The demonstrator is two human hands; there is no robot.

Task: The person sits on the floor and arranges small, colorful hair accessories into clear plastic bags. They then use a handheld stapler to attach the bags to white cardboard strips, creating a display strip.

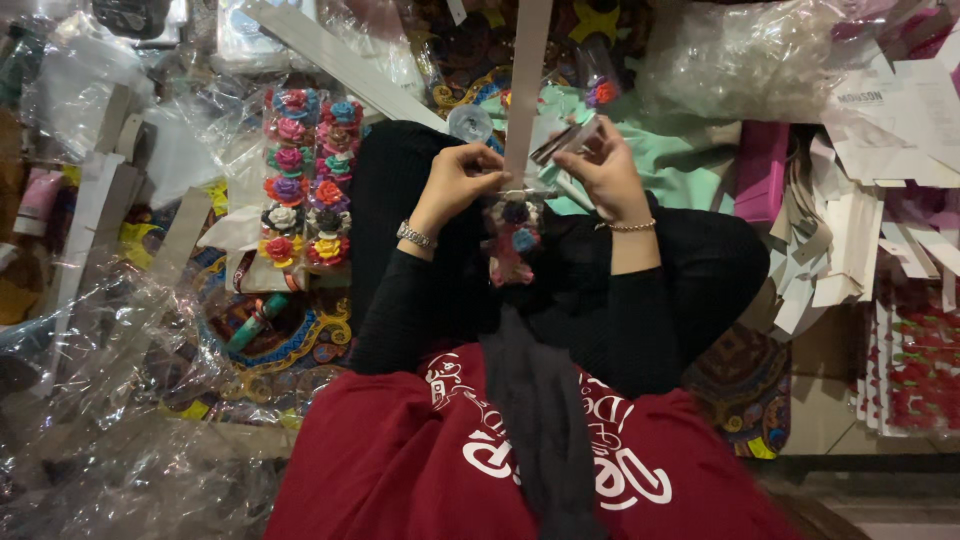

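The hands [535, 180] are hemmed in: a card of flower clips [305, 180] left, paper strips [840, 250] right; only the black lap [600, 290] is left open.

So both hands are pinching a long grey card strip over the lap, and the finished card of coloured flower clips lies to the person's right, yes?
Not quite. In the head view the card of flower clips lies to the person's left. The rest holds: the left hand and right hand both pinch the long grey card strip over the lap.
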